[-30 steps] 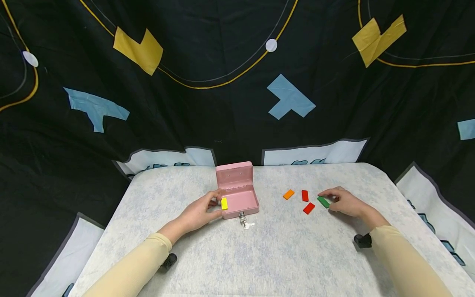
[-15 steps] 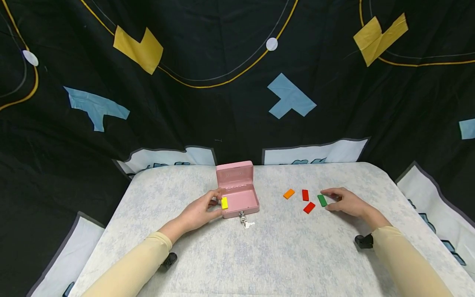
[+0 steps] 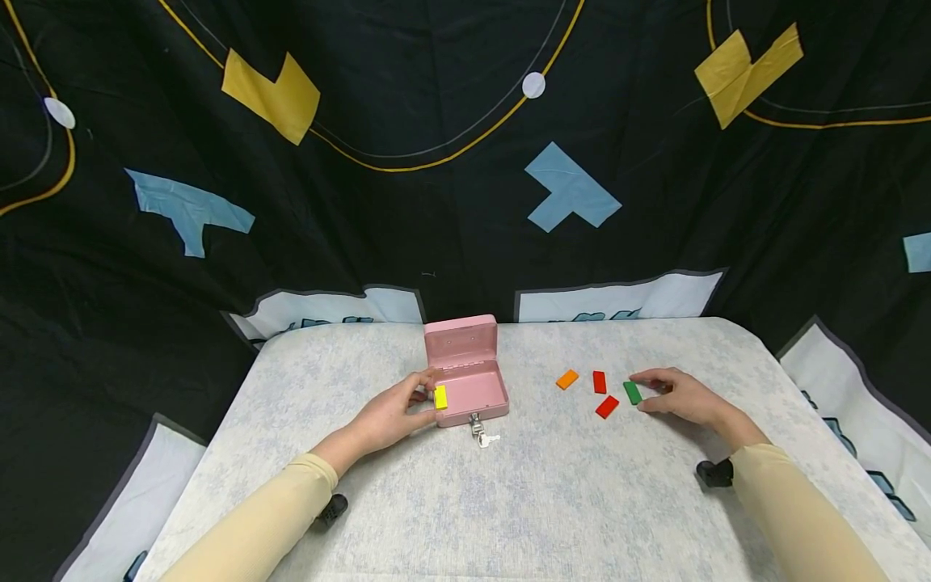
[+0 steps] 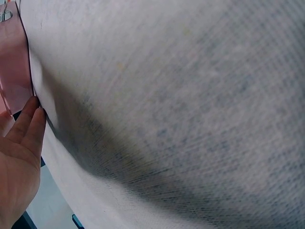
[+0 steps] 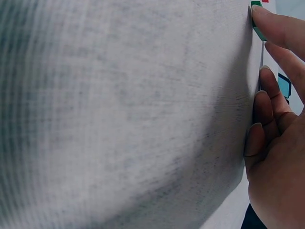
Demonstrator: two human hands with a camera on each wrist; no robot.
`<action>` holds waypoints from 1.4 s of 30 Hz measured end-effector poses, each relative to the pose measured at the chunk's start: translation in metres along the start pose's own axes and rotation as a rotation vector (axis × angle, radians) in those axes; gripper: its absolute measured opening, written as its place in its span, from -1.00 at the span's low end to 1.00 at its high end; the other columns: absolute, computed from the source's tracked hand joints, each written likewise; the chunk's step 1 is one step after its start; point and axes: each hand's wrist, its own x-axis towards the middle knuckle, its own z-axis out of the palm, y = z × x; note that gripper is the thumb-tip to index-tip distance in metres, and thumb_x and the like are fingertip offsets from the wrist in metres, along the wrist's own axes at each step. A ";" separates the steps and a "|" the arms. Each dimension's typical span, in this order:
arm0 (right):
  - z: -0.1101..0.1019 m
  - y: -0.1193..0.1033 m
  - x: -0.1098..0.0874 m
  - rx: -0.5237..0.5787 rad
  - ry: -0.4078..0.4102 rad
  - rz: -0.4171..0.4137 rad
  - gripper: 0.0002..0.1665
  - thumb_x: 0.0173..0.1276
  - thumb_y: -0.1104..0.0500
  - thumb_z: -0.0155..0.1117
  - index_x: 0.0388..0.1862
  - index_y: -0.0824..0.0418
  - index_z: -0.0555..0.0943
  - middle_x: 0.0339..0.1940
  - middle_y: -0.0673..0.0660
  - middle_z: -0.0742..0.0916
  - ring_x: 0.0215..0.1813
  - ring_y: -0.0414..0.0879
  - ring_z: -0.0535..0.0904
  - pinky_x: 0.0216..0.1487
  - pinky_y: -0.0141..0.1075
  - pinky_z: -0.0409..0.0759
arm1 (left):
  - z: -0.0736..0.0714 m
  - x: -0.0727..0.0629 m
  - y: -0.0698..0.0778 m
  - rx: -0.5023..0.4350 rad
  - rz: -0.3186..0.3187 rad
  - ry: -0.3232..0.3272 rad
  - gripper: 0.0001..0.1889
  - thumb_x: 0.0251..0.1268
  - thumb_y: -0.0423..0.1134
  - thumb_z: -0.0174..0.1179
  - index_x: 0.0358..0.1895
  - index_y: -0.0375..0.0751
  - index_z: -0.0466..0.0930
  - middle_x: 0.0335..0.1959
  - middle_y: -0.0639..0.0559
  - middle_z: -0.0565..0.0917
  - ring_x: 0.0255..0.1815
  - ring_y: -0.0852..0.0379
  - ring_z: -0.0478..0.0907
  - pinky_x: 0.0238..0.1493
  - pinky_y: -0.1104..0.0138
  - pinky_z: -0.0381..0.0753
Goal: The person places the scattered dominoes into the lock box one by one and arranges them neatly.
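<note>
A small pink cash box stands with its lid up. My left hand holds its left side, thumb by the front corner and fingers farther back; two fingers touch the wall low down in the left wrist view. A yellow domino-like block lies inside along the left edge. A lock with keys hangs at the front. On the right, my right hand pinches a flat green block by its ends, between thumb and forefinger. In the right wrist view, a fingertip rests on that green block.
Left of the green block lie two red blocks and an orange block. Everything sits on a table with a pale mottled cloth. Behind it hangs a black curtain with yellow and blue patches.
The right hand has turned the green block from slanted to more nearly upright in the head view, with a slight shift of the fingers. The left hand and box have stayed put.
</note>
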 end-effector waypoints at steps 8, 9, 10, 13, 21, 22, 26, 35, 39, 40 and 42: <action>0.001 0.001 -0.001 -0.002 0.020 -0.007 -0.34 0.35 0.08 0.45 0.36 0.29 0.54 0.31 0.36 0.51 0.21 0.18 0.39 0.17 0.02 0.44 | 0.000 0.000 0.001 0.003 0.006 0.000 -0.52 0.36 0.03 0.38 0.19 -0.04 0.43 0.59 0.14 0.26 0.28 0.02 0.56 0.28 0.05 0.52; 0.001 0.001 -0.001 0.000 0.021 -0.004 -0.34 0.35 0.08 0.45 0.37 0.29 0.54 0.31 0.36 0.50 0.22 0.18 0.39 0.17 0.02 0.44 | -0.001 0.000 0.001 0.002 0.002 0.000 -0.52 0.36 0.04 0.38 0.19 -0.03 0.43 0.59 0.16 0.25 0.28 0.03 0.56 0.29 0.04 0.51; 0.001 0.001 -0.001 0.002 0.021 0.000 -0.34 0.35 0.07 0.45 0.37 0.29 0.54 0.32 0.36 0.50 0.22 0.18 0.39 0.17 0.02 0.44 | -0.001 0.000 0.001 0.002 0.001 0.001 -0.51 0.35 0.05 0.38 0.19 -0.03 0.43 0.59 0.16 0.25 0.28 0.03 0.56 0.29 0.04 0.51; 0.001 0.000 -0.002 0.010 0.018 0.007 -0.34 0.36 0.08 0.45 0.37 0.30 0.54 0.32 0.37 0.49 0.22 0.19 0.38 0.18 0.04 0.43 | -0.001 -0.001 0.000 -0.004 0.004 0.002 -0.51 0.35 0.06 0.38 0.19 -0.03 0.43 0.60 0.16 0.25 0.29 0.02 0.56 0.29 0.03 0.51; 0.001 0.000 0.000 0.009 0.020 0.019 -0.34 0.36 0.07 0.45 0.36 0.29 0.54 0.32 0.37 0.49 0.22 0.20 0.38 0.20 0.08 0.43 | -0.001 0.000 0.001 -0.003 0.012 0.005 -0.50 0.35 0.06 0.38 0.21 -0.04 0.44 0.59 0.14 0.27 0.28 0.01 0.56 0.29 0.02 0.51; 0.001 0.000 0.000 0.008 0.020 0.021 -0.34 0.36 0.07 0.45 0.36 0.29 0.54 0.32 0.37 0.49 0.22 0.20 0.38 0.20 0.09 0.43 | -0.001 0.000 0.001 -0.001 0.005 0.005 -0.50 0.35 0.06 0.38 0.21 -0.03 0.44 0.58 0.15 0.27 0.28 0.02 0.56 0.29 0.03 0.51; 0.002 0.002 0.001 0.007 0.018 0.022 -0.35 0.36 0.07 0.45 0.36 0.28 0.54 0.30 0.35 0.50 0.20 0.18 0.38 0.19 0.07 0.43 | 0.000 0.000 0.000 0.005 -0.009 0.006 -0.49 0.35 0.05 0.38 0.23 -0.01 0.43 0.57 0.15 0.29 0.28 0.03 0.55 0.30 0.04 0.50; 0.002 0.003 0.000 0.016 0.016 0.025 -0.36 0.37 0.08 0.43 0.36 0.28 0.54 0.31 0.36 0.50 0.21 0.18 0.38 0.18 0.06 0.43 | 0.000 0.000 0.000 0.005 -0.013 0.006 -0.50 0.34 0.05 0.39 0.22 0.00 0.43 0.56 0.16 0.30 0.28 0.04 0.55 0.29 0.04 0.51; 0.002 0.003 0.000 0.018 0.018 0.025 -0.37 0.37 0.08 0.43 0.35 0.28 0.55 0.31 0.37 0.49 0.22 0.20 0.38 0.21 0.10 0.42 | 0.000 0.000 0.000 0.008 -0.013 0.006 -0.50 0.35 0.05 0.38 0.22 0.00 0.43 0.56 0.17 0.30 0.28 0.05 0.55 0.29 0.05 0.51; 0.002 0.003 0.000 0.017 0.019 0.023 -0.38 0.37 0.09 0.43 0.35 0.28 0.55 0.31 0.37 0.49 0.22 0.20 0.38 0.21 0.11 0.42 | 0.000 0.000 0.000 0.008 -0.013 0.006 -0.50 0.35 0.04 0.38 0.22 0.01 0.43 0.56 0.17 0.30 0.28 0.05 0.55 0.29 0.05 0.51; 0.002 0.004 0.001 0.016 0.020 0.020 -0.38 0.37 0.09 0.43 0.35 0.28 0.56 0.32 0.38 0.49 0.23 0.21 0.38 0.22 0.12 0.42 | 0.000 0.000 0.000 0.008 -0.012 0.006 -0.50 0.35 0.05 0.38 0.22 0.01 0.44 0.56 0.17 0.30 0.28 0.05 0.55 0.29 0.04 0.51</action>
